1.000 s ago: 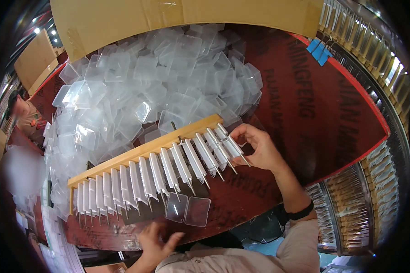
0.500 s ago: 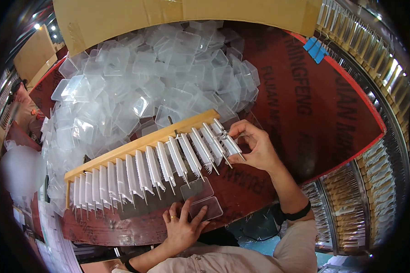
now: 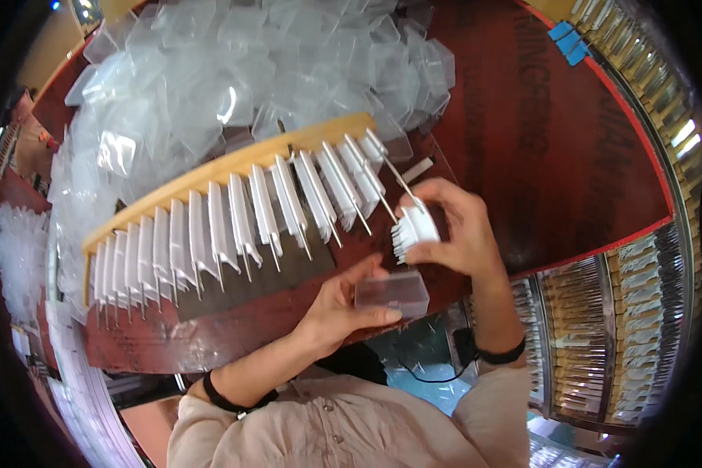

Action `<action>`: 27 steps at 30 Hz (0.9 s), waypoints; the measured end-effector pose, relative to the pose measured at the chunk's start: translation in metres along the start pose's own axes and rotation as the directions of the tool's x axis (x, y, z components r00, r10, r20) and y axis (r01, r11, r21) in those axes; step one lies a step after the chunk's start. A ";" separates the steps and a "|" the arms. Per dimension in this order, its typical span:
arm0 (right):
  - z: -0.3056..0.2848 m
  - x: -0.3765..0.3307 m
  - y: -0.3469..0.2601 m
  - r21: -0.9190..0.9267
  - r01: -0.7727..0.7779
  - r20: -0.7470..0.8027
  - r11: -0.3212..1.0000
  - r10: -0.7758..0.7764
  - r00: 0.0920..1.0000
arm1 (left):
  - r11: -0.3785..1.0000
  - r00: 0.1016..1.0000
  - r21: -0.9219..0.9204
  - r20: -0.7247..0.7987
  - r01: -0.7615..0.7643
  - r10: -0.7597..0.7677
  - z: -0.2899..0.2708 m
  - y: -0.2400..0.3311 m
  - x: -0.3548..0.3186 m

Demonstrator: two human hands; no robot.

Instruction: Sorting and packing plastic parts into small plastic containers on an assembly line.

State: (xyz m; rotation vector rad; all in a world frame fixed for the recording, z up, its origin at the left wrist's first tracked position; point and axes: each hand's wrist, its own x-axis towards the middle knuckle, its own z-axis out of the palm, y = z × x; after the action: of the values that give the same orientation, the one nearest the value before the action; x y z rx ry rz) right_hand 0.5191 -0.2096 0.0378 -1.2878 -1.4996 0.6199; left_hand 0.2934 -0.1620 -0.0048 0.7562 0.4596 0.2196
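My right hand (image 3: 462, 232) pinches a white fringed bundle (image 3: 420, 226) between thumb and fingers, at the lower end of the rightmost metal rod (image 3: 400, 181). Whether the bundle is still threaded on that rod, I cannot tell. That rod belongs to a wooden rack (image 3: 230, 175), from which several thin rods stick out toward me, carrying similar white folded pieces (image 3: 242, 214). Just below the bundle, my left hand (image 3: 337, 308) grips a small clear plastic box (image 3: 394, 292) by its left side, thumb along the near edge.
A large heap of clear plastic boxes and lids (image 3: 265, 70) lies behind the rack on the dark red board (image 3: 554, 156). A blue clip (image 3: 569, 42) sits on the board's far right edge. Shelves of similar filled racks (image 3: 577, 351) stand at the right.
My left hand has lifted a clear box off the board and brought it rightward. My right hand has drawn the white bundle down to the rod's end. The view has shifted.
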 end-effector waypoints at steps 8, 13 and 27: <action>0.074 -0.082 0.013 0.204 0.135 -0.102 0.970 -0.116 0.988 | 0.515 0.688 0.551 0.158 -0.656 0.708 -0.009 -0.046 -0.005; 0.094 -0.086 -0.011 -0.467 0.101 0.222 0.879 0.006 0.975 | 0.349 0.691 0.728 0.232 -0.590 0.685 -0.030 -0.037 -0.030; 0.055 0.055 0.095 0.909 0.051 -0.098 0.414 0.093 0.991 | 0.531 0.776 0.694 0.064 -0.487 0.628 -0.081 -0.038 -0.062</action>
State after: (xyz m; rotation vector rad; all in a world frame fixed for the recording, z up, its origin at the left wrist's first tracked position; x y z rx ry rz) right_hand 0.5129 -0.1180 -0.0438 -0.4298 -0.7460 1.1423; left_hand 0.2012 -0.1620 -0.0630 1.6381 0.4690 0.7788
